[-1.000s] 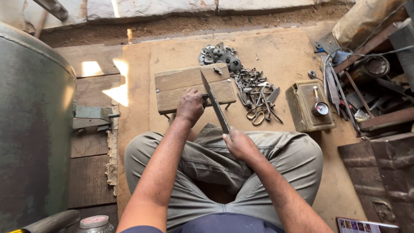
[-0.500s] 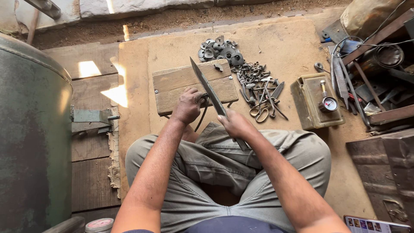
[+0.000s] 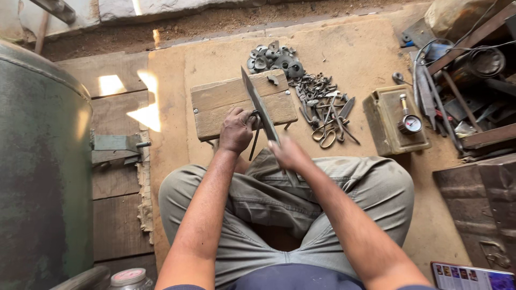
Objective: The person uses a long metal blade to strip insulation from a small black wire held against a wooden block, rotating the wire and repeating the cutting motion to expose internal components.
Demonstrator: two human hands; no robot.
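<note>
Long file (image 3: 257,102) lies diagonally across the wooden block (image 3: 226,104) at centre frame, its pointed tip toward the upper centre and its near end running down toward the lap of the seated person. Left hand (image 3: 236,130) is clenched at the near edge of the block around a small dark metal piece (image 3: 253,115); the piece is mostly covered by the fingers, and its exact shape cannot be told, though a thin dark stem hangs below the hand. Right hand (image 3: 289,152) is closed around the near end of the long file and is blurred, which suggests a stroke in progress. The step in hand appears to be filing or dressing the small piece against the block, with one hand acting as the clamp and the other driving the tool. The next move would call for a steady clamp, a constant tool angle, and a stroke that stays on the block and clear of the clamping fingers, since the tool passes just beside them. Right of the block lies a heap of scissors and loose blades (image 3: 325,110), and above it, at upper centre, a pile of round metal discs (image 3: 274,60). Farther right stands an olive metal box (image 3: 387,129) with a pressure gauge (image 3: 411,124) resting on its lid. A large green drum (image 3: 37,161) fills the left edge of the frame.
</note>
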